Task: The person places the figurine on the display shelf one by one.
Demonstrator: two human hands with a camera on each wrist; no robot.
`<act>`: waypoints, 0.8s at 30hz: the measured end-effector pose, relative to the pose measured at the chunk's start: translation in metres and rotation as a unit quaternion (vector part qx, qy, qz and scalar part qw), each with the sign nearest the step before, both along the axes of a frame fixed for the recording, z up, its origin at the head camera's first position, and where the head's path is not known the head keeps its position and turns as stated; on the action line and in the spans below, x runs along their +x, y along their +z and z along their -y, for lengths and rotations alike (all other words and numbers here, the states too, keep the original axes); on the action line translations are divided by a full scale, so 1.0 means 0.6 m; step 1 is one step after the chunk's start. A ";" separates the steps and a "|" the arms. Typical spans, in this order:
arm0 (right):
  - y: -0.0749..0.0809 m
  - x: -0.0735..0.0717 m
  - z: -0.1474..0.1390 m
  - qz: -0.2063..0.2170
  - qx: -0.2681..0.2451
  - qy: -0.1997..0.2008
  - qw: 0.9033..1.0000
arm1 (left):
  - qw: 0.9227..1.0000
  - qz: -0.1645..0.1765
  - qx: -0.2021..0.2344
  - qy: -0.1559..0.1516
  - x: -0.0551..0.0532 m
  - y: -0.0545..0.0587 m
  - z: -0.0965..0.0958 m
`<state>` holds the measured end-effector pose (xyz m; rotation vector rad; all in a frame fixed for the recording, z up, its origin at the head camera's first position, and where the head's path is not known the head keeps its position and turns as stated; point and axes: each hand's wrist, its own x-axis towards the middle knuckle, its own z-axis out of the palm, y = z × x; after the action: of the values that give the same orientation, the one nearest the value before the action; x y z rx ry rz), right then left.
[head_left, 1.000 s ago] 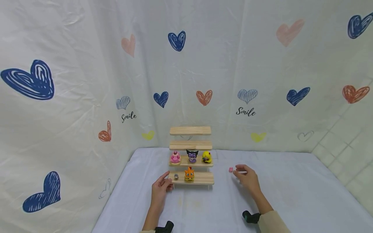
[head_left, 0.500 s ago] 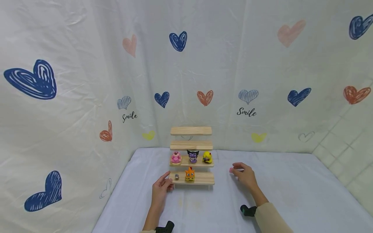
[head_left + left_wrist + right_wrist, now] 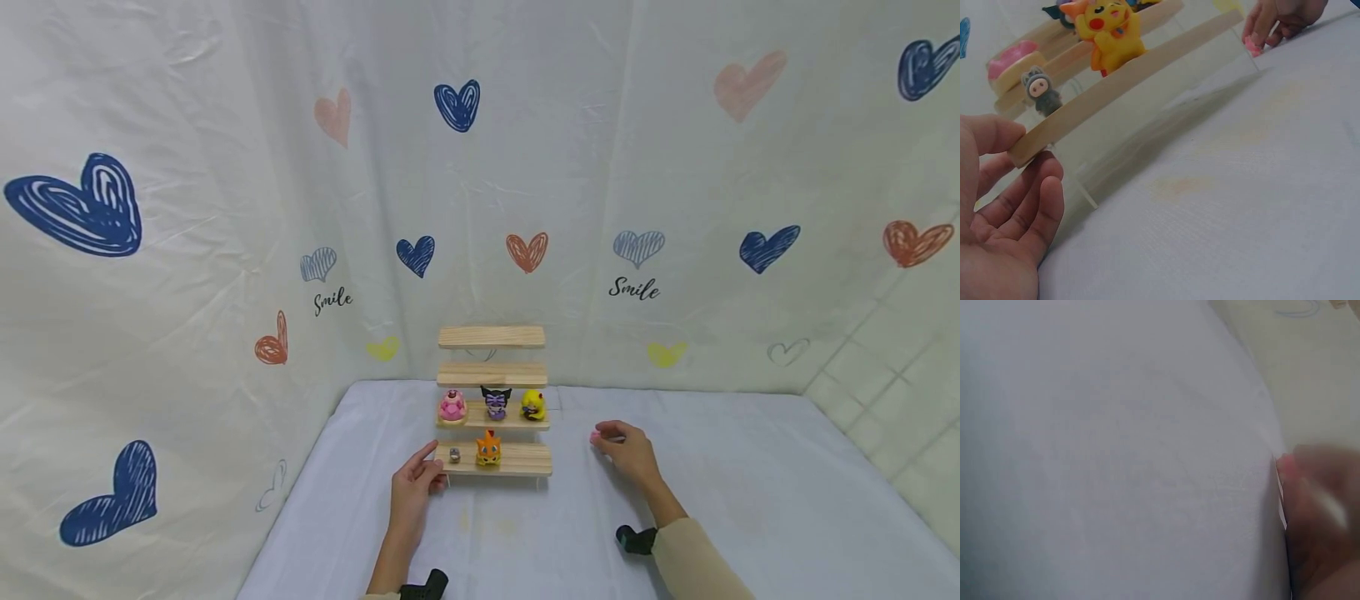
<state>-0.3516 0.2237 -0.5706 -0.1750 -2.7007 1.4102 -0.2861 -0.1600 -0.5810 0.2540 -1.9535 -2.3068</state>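
My left hand (image 3: 411, 497) grips the left end of the lowest board of a tiered wooden display shelf (image 3: 517, 468), thumb above and fingers below in the left wrist view. On that board stand a small grey figurine (image 3: 1041, 90) and an orange-hooded yellow figurine (image 3: 488, 450). My right hand (image 3: 632, 457), right of the shelf and low over the cloth, pinches a tiny pink figurine (image 3: 595, 436) between thumb and fingertips. Fingers cover most of the pink figurine, and the right wrist view is blurred at that hand.
A pink figurine (image 3: 452, 406), a purple figurine with black ears (image 3: 496, 403) and a yellow figurine (image 3: 533, 405) stand on the second board up. White cloth (image 3: 570, 533) covers the table. Behind hangs a heart-printed curtain (image 3: 570, 167).
My right hand has moved slightly left and its fingers have closed on the tiny pink figurine, which stood uncovered beside them a second ago. My left hand keeps its hold on the shelf.
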 end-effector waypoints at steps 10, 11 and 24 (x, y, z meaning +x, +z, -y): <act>0.006 0.003 0.007 -0.015 0.034 -0.009 0.999 | 1.000 0.001 -0.005 -0.003 0.003 0.003 -0.001; 0.005 0.003 0.007 -0.019 0.036 -0.011 0.999 | 1.000 0.000 -0.005 -0.003 0.003 0.002 -0.001; -0.001 0.006 0.005 -0.042 0.033 -0.017 0.998 | 1.000 -0.002 -0.010 -0.003 0.004 0.001 0.000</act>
<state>-0.3479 0.2210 -0.5710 -0.1509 -2.6580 1.2885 -0.2839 -0.1600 -0.5802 0.2414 -1.9785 -2.2876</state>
